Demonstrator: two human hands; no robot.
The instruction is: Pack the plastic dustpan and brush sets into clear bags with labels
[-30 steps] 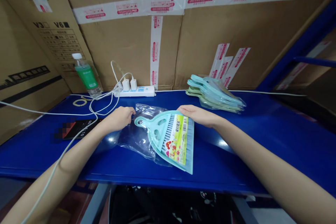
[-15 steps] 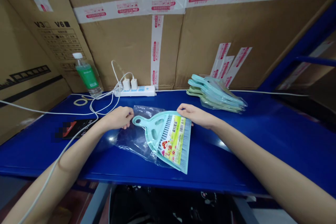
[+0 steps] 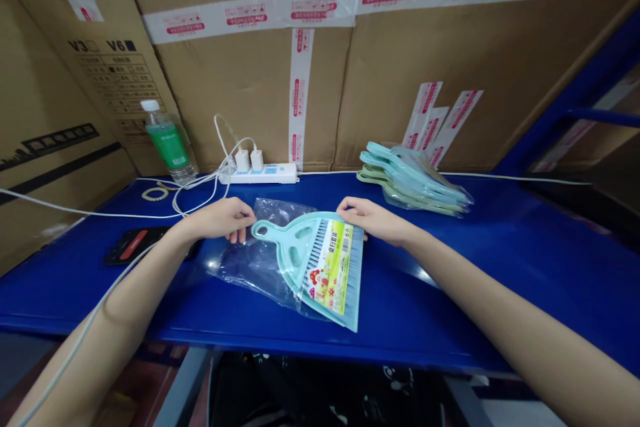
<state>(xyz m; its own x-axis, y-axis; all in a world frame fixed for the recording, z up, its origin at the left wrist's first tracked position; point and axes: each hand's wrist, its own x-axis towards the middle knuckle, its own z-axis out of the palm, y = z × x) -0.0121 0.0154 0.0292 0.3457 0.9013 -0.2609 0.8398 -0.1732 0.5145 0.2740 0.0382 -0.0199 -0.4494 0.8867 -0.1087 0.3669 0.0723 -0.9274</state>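
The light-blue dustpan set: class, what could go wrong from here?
1. The dustpan set might slip, since the right hand holds it at just one edge.
2. The clear plastic bag is thin and crumpled, so it could snag or tear.
3. The white cable crosses the left forearm; moving that arm could tug it.

The dustpan set [image 3: 320,265] is the centre of the clock and lies on the table [image 3: 525,247], partly over the plastic bag [image 3: 250,270], which reaches out toward nine o'clock. Between one and two lies the stack of dustpans [image 3: 415,180], at eleven the power strip [image 3: 267,175], at ten the bottle [image 3: 170,147] with the bracelet [image 3: 155,198] before it, at nine the phone [image 3: 140,243], and behind, at twelve, the cardboard [image 3: 250,80].
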